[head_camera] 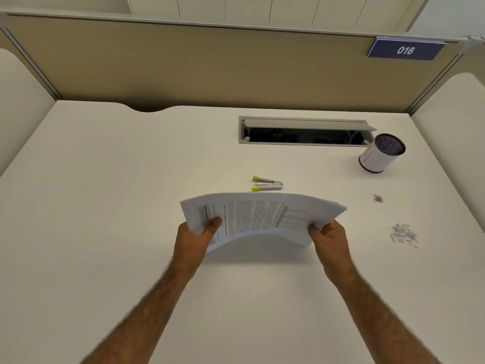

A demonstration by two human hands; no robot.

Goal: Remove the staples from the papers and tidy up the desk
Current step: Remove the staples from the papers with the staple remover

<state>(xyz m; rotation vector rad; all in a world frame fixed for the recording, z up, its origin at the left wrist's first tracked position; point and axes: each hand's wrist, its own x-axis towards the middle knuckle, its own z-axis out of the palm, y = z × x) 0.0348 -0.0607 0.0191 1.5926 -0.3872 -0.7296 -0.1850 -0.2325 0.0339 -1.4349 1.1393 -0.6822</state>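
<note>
2 hands share the load here. Your left hand (195, 243) pinches the left edge of the papers (262, 216), thumb on top and fingers curled under. The stack bows upward in an arch above the desk (105, 179), near its middle. Squeeze inward any harder and the sheets could crease, fan out or slip.

Just past the far edge of the stack lies the staple remover (267, 183). Set the stack down too far forward and you may bury it or knock it.

Your right hand (329, 240) grips the right edge the same way. Further right sit a small heap of staples (378, 198), a cup (381, 153) farther back, and loose paper scraps (404, 235). A sweep of paper that way could scatter them. I cannot tell whether the stack holds any staples.
</note>
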